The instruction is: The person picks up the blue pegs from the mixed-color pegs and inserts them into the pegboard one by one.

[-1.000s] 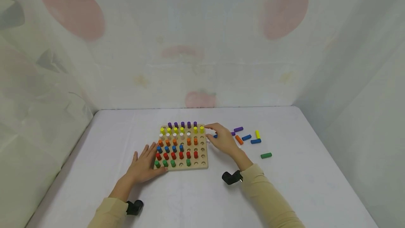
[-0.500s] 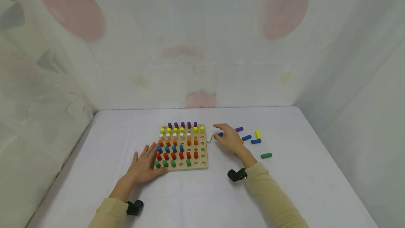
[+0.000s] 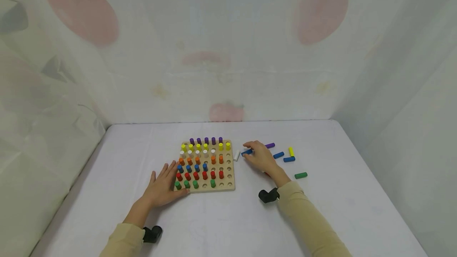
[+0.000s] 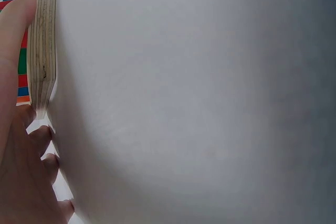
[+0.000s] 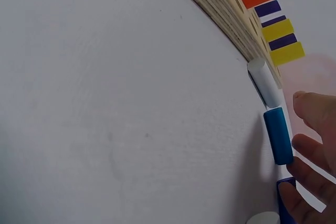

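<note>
A wooden peg board (image 3: 225,180) stands on the table with rows of coloured pegs upright in its holes. My left hand (image 3: 162,187) lies at its left near corner, fingers spread along the side and the thumb on the near edge. To the right of the board, my right hand (image 3: 262,158) hovers with loosely bent fingers over a lying blue peg (image 3: 246,152). The right wrist view shows that blue peg (image 5: 278,136) in front of the fingers, with no pinch on it visible. A white peg (image 3: 237,155) lies between it and the board.
Loose pegs lie farther right: a purple peg (image 3: 270,145), a yellow peg (image 3: 291,152), blue pegs (image 3: 279,155) and a green peg (image 3: 300,175). Several holes on the board's right side hold no peg. A white curtain hangs behind the table.
My right hand has moved right from the board's yellow row to the loose pegs, uncovering the white peg. The left hand has stayed in place.
</note>
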### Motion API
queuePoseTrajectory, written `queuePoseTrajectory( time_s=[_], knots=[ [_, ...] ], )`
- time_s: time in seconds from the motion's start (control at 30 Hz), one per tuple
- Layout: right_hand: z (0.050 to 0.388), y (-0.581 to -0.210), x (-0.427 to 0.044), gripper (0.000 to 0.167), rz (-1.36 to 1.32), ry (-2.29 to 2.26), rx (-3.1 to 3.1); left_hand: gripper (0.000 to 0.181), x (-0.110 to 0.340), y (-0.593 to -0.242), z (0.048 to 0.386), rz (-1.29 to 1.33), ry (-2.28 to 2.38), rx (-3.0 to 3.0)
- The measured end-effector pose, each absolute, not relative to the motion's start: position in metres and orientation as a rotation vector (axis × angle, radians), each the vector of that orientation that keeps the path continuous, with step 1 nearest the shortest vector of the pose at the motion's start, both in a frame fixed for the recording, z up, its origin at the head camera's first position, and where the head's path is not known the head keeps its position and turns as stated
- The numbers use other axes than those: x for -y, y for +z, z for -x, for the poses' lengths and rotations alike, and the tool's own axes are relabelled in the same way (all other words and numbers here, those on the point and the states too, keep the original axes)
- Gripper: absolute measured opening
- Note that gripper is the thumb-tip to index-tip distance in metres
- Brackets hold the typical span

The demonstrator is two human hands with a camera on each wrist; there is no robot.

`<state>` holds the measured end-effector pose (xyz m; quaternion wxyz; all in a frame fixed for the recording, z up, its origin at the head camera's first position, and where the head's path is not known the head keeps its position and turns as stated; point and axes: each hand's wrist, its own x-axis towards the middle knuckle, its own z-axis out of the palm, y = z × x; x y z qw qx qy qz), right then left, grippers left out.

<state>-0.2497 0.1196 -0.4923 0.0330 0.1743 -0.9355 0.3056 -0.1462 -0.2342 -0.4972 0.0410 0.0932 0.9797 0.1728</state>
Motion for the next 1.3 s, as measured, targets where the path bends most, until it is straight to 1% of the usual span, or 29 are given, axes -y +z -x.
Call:
queuePoseTrajectory(
  time_s=[0.53,1.0,1.3],
  knots=[
    [0.256,-0.497,-0.117,0.028,-0.501,0.886,2.94,0.107,0.233,-0.495,0.145,-0.276,0.529,-2.993],
    [0.261,-0.496,-0.117,0.021,-0.532,0.863,2.964,0.108,0.234,-0.496,0.146,-0.269,0.527,-2.987],
    [0.263,-0.493,-0.118,0.017,-0.611,0.818,2.982,0.108,0.234,-0.498,0.147,-0.273,0.527,-2.992]
  ],
)
